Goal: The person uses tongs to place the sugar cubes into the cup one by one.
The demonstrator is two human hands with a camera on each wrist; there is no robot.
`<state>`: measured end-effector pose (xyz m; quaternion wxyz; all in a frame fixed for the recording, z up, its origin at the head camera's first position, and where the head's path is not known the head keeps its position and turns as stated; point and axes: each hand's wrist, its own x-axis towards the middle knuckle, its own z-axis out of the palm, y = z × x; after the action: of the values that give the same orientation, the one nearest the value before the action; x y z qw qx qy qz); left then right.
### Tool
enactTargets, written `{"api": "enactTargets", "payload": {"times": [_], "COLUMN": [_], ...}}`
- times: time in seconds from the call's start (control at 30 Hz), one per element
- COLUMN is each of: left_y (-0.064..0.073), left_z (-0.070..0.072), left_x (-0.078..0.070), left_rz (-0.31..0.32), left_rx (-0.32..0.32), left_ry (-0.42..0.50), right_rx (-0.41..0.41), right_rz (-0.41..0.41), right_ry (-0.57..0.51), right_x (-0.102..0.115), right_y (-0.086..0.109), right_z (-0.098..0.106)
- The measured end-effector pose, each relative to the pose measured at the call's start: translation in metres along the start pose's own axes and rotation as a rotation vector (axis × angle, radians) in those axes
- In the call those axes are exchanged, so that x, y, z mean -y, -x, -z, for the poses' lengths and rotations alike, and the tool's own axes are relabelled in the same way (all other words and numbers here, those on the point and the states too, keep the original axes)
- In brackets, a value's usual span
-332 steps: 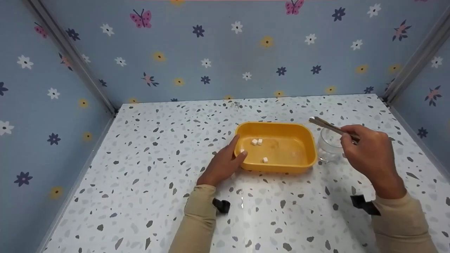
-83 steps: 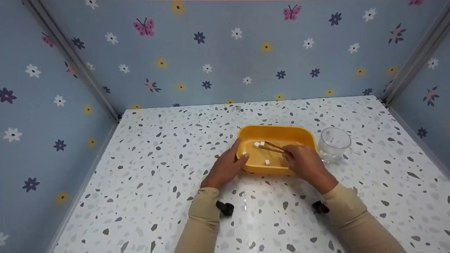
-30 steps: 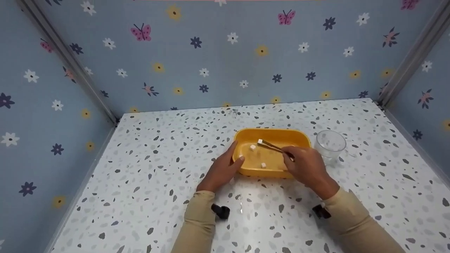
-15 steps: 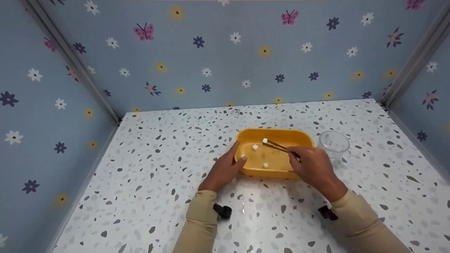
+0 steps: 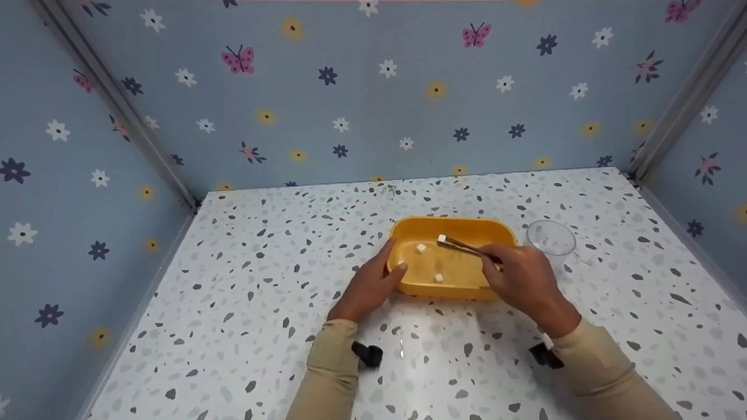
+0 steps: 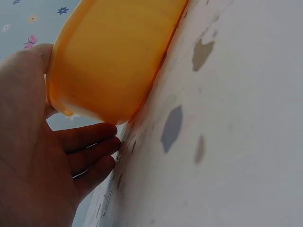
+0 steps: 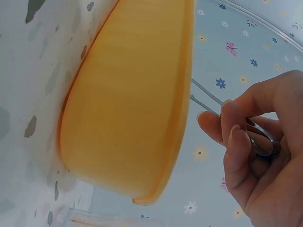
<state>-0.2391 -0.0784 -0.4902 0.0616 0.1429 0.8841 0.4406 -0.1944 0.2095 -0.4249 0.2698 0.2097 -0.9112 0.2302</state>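
In the head view, my left hand [image 5: 367, 286] holds the left end of a yellow plastic tub [image 5: 461, 290], thumb over its rim. The left wrist view shows the other fingers [image 6: 92, 149] along the tub's outside, close to the tabletop. My right hand [image 5: 525, 286] grips small metal tongs [image 5: 464, 247], whose bend lies inside the curled fingers in the right wrist view. Their tips pinch a white cube [image 5: 442, 238] above the tub's floor. Below lie a loose white cube [image 5: 421, 248] and another cube [image 5: 439, 278]. A further cube [image 5: 401, 263] sits by my left thumb, partly hidden.
A clear glass mug [image 5: 550, 239] stands right of the tub, partly behind my right hand, its handle to the right. The speckled tabletop [image 5: 280, 245] meets patterned blue walls [image 5: 373, 105] at the back and both sides.
The tongs went from over the mug into the tub, took one of two neighbouring cubes and lifted it. Over the last second they moved slightly right with it. My left hand stayed on the tub.
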Motion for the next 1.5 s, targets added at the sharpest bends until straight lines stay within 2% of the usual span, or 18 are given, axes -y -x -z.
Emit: {"api": "enactTargets", "payload": {"times": [0.37, 0.97, 1.13, 1.3, 1.5], "left_y": [-0.001, 0.000, 0.000, -0.001, -0.002], "left_z": [0.001, 0.000, -0.001, -0.001, -0.001], "left_x": [-0.002, 0.000, 0.000, 0.001, 0.001], "left_rz": [0.006, -0.005, -0.005, 0.000, 0.008], "left_rx": [0.001, 0.000, 0.001, -0.003, 0.004], "left_ry": [-0.007, -0.022, -0.018, -0.018, -0.013], "right_rx": [-0.024, -0.021, -0.045, -0.037, 0.015], "right_rz": [0.009, -0.110, -0.115, -0.114, -0.113], "right_ry": [0.023, 0.013, 0.020, 0.020, 0.038], "right_x": [0.005, 0.000, -0.002, -0.004, -0.009], "right_y": [-0.003, -0.004, -0.005, -0.006, -0.005], "right_z": [0.016, 0.040, 0.046, 0.045, 0.031]}}
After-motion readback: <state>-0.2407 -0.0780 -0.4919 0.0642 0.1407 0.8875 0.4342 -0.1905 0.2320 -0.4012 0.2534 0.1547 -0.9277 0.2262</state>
